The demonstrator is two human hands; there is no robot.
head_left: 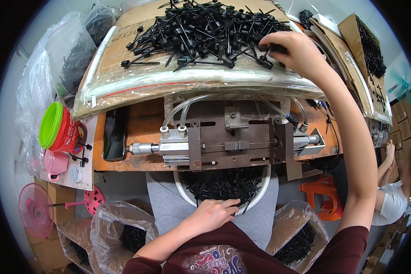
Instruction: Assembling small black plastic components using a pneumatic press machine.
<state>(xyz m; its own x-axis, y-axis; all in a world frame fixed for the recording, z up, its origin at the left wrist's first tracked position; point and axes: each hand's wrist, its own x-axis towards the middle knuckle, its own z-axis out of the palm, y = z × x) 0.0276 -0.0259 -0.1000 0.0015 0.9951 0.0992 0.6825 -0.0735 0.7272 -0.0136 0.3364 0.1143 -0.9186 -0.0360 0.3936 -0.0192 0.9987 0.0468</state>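
My right hand (297,52) reaches over the near right edge of a heap of black plastic parts with thin stems and knobbed heads (214,34). Its fingers curl around a black stemmed part (276,49), mostly hidden by the hand. In my lap sits a white-rimmed tub (180,189) filled with similar black pieces. My left hand (214,213) lies over the tub's near rim with fingers loosely stretched and apart; its thumb is hidden. Between tub and heap stands a metal clamping fixture (235,146) with cylinders at both sides and a small block in the middle.
Clear air hoses (187,102) run above the fixture. A cardboard-topped shelf with a padded edge (205,77) carries the heap. Left are a red-and-green bucket (52,125) and pink fan (35,210). Lined boxes (301,217) flank my legs; an orange stool (322,196) and another person (390,196) are right.
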